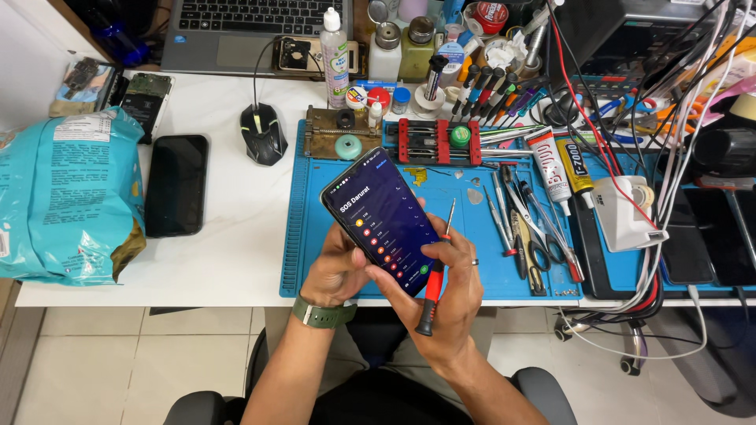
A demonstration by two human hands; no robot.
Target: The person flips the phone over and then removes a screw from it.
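My left hand (337,271) holds a dark smartphone (382,216) from below, with its screen lit and tilted up over the blue work mat (303,236). My right hand (453,295) rests its thumb on the lower part of the screen. That same hand pinches a small screwdriver (438,271) with a red and black handle against the phone's right edge. A green watch strap sits on my left wrist.
A second black phone (176,185) lies face up on the white table, left of a black mouse (263,134). A turquoise bag (67,197) fills the left edge. Tweezers, pliers and glue tubes (551,169) lie on the mat's right; bottles and a laptop (244,31) stand behind.
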